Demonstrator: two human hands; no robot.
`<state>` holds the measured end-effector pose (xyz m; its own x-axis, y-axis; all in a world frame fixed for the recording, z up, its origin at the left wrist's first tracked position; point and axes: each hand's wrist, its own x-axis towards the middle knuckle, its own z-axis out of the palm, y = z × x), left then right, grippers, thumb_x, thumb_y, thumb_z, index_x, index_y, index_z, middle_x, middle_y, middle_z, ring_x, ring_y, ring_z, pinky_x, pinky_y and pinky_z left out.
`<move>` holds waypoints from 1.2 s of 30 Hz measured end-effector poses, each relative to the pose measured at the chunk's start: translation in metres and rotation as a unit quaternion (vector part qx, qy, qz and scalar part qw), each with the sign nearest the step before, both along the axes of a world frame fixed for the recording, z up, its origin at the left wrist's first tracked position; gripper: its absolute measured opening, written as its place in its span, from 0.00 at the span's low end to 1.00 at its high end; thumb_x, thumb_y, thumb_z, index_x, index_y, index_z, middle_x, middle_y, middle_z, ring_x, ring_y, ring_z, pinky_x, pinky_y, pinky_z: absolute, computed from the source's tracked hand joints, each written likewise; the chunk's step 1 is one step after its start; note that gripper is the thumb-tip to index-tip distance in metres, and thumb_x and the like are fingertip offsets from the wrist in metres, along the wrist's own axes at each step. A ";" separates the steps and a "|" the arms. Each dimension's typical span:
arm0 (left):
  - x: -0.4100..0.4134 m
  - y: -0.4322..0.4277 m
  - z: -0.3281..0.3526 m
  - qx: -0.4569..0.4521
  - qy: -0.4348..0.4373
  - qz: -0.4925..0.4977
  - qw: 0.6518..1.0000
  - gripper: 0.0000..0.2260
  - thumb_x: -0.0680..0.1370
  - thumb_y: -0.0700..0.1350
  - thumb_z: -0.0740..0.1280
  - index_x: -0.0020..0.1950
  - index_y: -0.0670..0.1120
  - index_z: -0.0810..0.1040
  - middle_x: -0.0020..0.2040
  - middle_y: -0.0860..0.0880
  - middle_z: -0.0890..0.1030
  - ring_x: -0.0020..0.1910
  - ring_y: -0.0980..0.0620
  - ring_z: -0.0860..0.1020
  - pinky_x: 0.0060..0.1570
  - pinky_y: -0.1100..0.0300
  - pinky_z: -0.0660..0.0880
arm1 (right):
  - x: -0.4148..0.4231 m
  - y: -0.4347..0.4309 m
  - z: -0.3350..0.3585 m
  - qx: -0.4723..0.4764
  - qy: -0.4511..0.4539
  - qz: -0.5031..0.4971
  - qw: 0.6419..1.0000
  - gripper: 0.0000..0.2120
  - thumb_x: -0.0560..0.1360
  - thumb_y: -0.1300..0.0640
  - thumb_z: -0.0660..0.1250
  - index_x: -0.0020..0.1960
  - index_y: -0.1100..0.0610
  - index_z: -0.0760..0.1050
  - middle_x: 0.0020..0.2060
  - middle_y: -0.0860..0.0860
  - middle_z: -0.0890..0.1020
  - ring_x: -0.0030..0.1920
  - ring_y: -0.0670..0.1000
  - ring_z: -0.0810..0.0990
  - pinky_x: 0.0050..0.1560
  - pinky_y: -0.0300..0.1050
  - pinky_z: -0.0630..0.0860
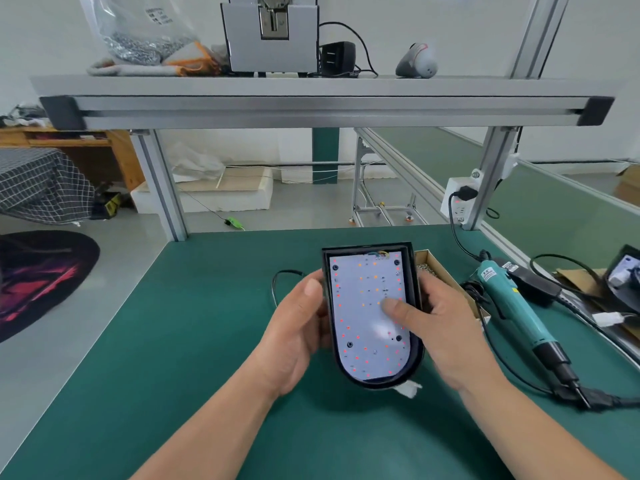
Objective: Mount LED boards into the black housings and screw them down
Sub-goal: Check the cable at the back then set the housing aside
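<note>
White board point(363, 306) sits in the housing point(411, 271), which left hand point(298, 327) and right hand point(440, 330) grip, right thumb point(398, 309) pressing the board; screws seem undriven, screwdriver point(512, 306) idle at 3 o'clock.

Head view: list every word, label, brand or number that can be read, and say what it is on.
No text here can be quoted.
Plastic bag on the shelf: dark print, too blurred to read.
Electric screwdriver: white label and a yellow sticker, both too small to read.
LED board in the black housing: no legible print.
</note>
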<state>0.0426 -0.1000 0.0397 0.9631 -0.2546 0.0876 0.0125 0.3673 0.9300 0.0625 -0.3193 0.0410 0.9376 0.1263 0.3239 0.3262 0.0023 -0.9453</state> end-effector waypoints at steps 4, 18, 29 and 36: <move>0.003 -0.002 -0.007 0.055 -0.034 0.038 0.997 0.21 0.79 0.46 0.73 0.71 0.46 0.77 0.67 0.43 0.84 0.66 0.39 0.82 0.66 0.43 0.79 | -0.001 0.007 -0.005 -0.038 0.013 -0.021 0.999 0.08 0.74 0.53 0.73 0.52 0.44 0.83 0.46 0.44 0.88 0.45 0.45 0.85 0.45 0.37 0.79; 0.006 -0.007 -0.019 0.078 -0.011 0.017 0.997 0.16 0.80 0.36 0.66 0.63 0.51 0.84 0.63 0.44 0.86 0.62 0.42 0.85 0.57 0.56 0.82 | 0.002 0.011 -0.009 -0.074 0.083 -0.056 0.992 0.10 0.72 0.51 0.70 0.51 0.51 0.82 0.46 0.52 0.87 0.49 0.60 0.85 0.54 0.62 0.81; 0.008 -0.008 -0.023 0.100 -0.008 0.011 0.995 0.17 0.79 0.37 0.66 0.64 0.52 0.83 0.64 0.44 0.85 0.64 0.41 0.84 0.63 0.46 0.80 | 0.003 0.012 -0.009 -0.112 0.091 -0.100 0.984 0.12 0.75 0.47 0.71 0.45 0.56 0.79 0.37 0.47 0.79 0.38 0.48 0.74 0.42 0.50 0.72; 0.004 -0.013 -0.020 0.113 -0.024 0.044 0.992 0.17 0.79 0.36 0.66 0.61 0.54 0.84 0.61 0.46 0.87 0.61 0.44 0.85 0.56 0.56 0.82 | 0.009 0.008 -0.009 -0.151 0.102 -0.093 0.979 0.11 0.80 0.52 0.72 0.47 0.60 0.77 0.39 0.53 0.79 0.40 0.50 0.76 0.44 0.51 0.73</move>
<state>0.0466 -0.1133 0.0199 0.9787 -0.1876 0.0837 -0.0563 0.1468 0.9876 0.0712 -0.3114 0.0317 0.9949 0.0091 0.1009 0.0983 -0.3291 -0.9392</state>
